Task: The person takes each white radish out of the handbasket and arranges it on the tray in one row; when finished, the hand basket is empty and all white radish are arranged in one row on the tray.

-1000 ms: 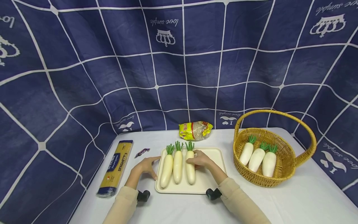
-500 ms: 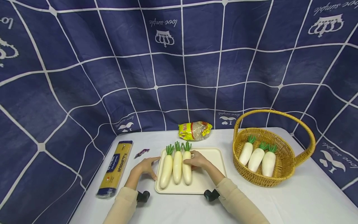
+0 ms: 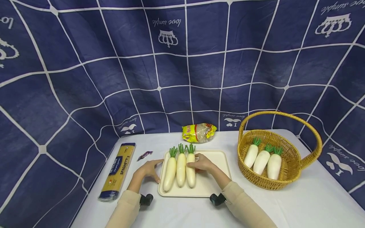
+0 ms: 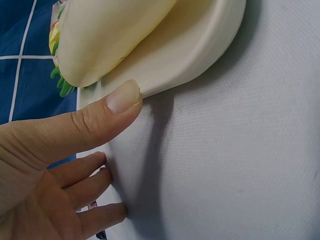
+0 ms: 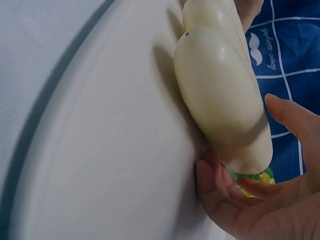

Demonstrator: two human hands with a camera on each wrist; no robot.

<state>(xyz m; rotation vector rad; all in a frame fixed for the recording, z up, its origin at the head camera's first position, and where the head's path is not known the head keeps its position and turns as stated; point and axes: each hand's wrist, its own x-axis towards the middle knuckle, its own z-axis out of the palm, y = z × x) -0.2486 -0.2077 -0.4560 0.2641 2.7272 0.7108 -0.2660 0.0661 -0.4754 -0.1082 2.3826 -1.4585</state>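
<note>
On a cream tray, three long white radishes with green tops lie side by side, stems away from me. My right hand is at the rightmost radish, thumb over it and the other fingers curled against its right side; the right wrist view shows these fingers low beside it. The middle radish and the left radish lie close by. My left hand is at the tray's left edge, fingers spread, its thumb touching the rim in the left wrist view.
A wicker basket with a tall handle stands right, holding three shorter white radishes. Left lies a spaghetti pack, with a small purple wrapper nearby. A yellow bag lies behind the tray.
My right hand has moved the rightmost radish left, up beside the middle one; over the last half second it stays there. The left hand has not moved.
</note>
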